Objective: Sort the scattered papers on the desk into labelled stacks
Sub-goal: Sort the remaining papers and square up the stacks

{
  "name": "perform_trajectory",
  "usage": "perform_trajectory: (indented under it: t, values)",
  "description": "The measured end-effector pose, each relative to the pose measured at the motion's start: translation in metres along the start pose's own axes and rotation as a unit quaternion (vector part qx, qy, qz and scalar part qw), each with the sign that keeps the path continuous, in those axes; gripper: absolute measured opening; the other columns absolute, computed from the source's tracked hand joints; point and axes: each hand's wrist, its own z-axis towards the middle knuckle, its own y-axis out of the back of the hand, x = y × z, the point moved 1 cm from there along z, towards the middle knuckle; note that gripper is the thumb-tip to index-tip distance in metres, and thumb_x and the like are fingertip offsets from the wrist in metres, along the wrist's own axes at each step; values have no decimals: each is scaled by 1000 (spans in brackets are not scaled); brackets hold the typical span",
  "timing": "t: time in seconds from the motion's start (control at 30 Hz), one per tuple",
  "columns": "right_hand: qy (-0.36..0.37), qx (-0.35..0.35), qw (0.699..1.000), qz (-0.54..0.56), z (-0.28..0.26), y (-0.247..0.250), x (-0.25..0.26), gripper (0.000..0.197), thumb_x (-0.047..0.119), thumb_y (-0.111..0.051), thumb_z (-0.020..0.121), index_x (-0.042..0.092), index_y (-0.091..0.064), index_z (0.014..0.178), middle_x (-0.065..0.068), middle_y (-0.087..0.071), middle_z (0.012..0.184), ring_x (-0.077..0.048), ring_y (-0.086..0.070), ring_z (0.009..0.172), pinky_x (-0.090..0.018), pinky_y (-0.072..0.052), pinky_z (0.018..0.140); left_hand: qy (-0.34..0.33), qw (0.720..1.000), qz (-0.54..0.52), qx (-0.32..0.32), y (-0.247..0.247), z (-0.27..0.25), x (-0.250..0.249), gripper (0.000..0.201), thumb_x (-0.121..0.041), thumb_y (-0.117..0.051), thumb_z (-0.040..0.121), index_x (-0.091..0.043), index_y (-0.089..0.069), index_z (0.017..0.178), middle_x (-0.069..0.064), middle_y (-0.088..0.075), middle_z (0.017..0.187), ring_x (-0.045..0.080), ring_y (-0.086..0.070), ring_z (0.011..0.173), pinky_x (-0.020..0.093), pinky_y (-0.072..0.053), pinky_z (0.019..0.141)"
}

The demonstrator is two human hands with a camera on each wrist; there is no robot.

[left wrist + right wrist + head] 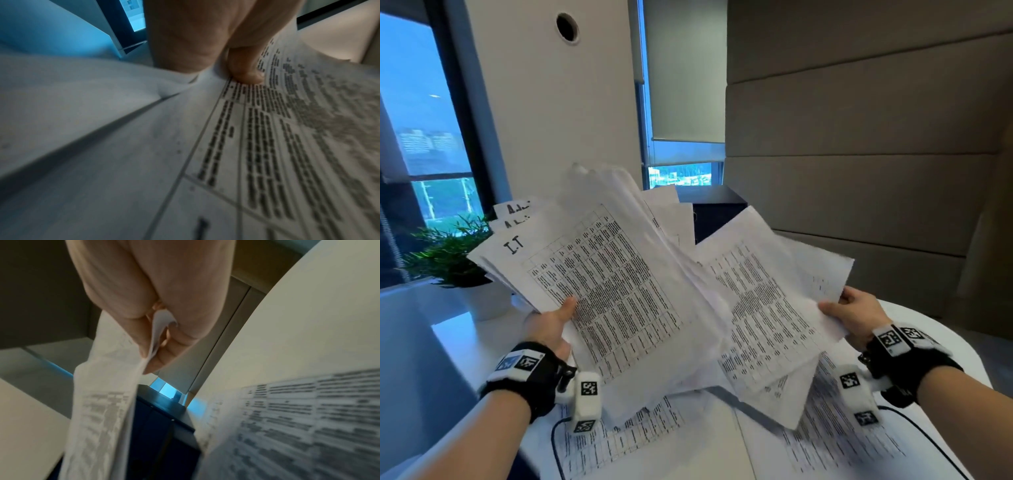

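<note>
My left hand holds a thick fanned bundle of printed sheets up above the desk, thumb pressed on the top page. That top page carries a table and a handwritten "I.T" label at its corner; sheets behind show other handwritten labels, partly hidden. My right hand pinches the right edge of a smaller bundle of printed pages, seen edge-on between finger and thumb as the pinched sheets. The two bundles overlap in the middle.
More printed sheets lie flat on the white desk under my hands. A potted green plant stands at the left by the window. A dark blue cabinet sits behind the papers. A padded wall panel fills the right.
</note>
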Motion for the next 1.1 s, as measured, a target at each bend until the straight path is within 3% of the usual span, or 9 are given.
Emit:
perform_trajectory:
  t: [0.17, 0.27, 0.4, 0.5, 0.6, 0.73, 0.8, 0.9, 1.1]
  values:
    - [19, -27, 991, 130, 5, -17, 21, 28, -12, -59, 85, 3, -60, 109, -15, -67, 100, -29, -65, 82, -28, -60, 59, -58, 993, -15, 102, -9, -19, -9, 64, -35, -72, 71, -8, -55, 126, 9, -60, 128, 32, -52, 119, 50, -35, 106]
    - [27, 30, 987, 156, -3, -34, 28, 30, -16, -53, 86, 3, -57, 109, -13, -66, 98, -27, -64, 81, -26, -58, 55, -62, 989, -52, 123, -23, -27, -12, 47, -23, -72, 74, -7, -60, 116, 13, -62, 123, 32, -53, 119, 53, -34, 108]
    - [52, 108, 984, 131, -21, -51, 27, 28, -22, -58, 76, -1, -58, 93, -15, -60, 79, -17, -61, 57, -24, -50, 47, -77, 982, -57, 162, -43, -23, -8, 62, -40, -88, 50, -15, -66, 102, 9, -69, 112, 32, -59, 111, 52, -40, 103]
    - [85, 185, 974, 96, -32, -59, 23, 35, -28, -56, 73, -6, -63, 98, -21, -69, 89, -25, -69, 74, -35, -58, 66, -83, 980, -51, 171, -56, -32, -12, 74, -47, -90, 46, -14, -66, 108, 5, -69, 113, 30, -58, 114, 52, -38, 105]
    - [104, 222, 969, 27, -35, -61, 17, 38, -29, -60, 73, -7, -66, 104, -21, -72, 97, -34, -67, 93, -47, -57, 78, -71, 982, -50, 168, -68, -50, -21, 65, -28, -78, 67, 0, -56, 122, 12, -61, 125, 33, -50, 122, 54, -31, 109]
    - [97, 194, 976, -32, -37, -60, 21, 31, 17, -83, 62, -5, -71, 82, -26, -71, 87, -29, -66, 76, -53, -56, 75, -95, 982, -24, 162, -78, -56, -24, 37, -8, -66, 84, 2, -56, 118, 11, -63, 112, 31, -53, 114, 43, -35, 105]
    - [68, 176, 982, 6, -37, -58, 28, 39, 32, -81, 71, -4, -67, 74, -14, -69, 68, -22, -63, 62, -34, -55, 61, -106, 982, -4, 153, -78, -54, -24, 36, -10, -69, 82, 1, -58, 114, 11, -64, 110, 33, -55, 113, 45, -37, 105]
    - [40, 150, 986, 54, -32, -55, 41, 25, 20, -54, 96, 10, -58, 74, 2, -52, 54, -11, -48, 45, -20, -41, 45, -104, 984, 23, 143, -75, -46, -24, 26, -17, -75, 75, -8, -62, 97, 6, -67, 98, 35, -58, 111, 51, -39, 104]
    - [75, 209, 969, -110, -28, -64, 70, 24, -3, -50, 93, 11, -70, 92, -7, -67, 84, -24, -63, 74, -44, -56, 70, -112, 979, 42, 163, -83, -63, -31, 42, -24, -76, 70, -5, -62, 104, 8, -67, 104, 31, -59, 107, 49, -41, 102]
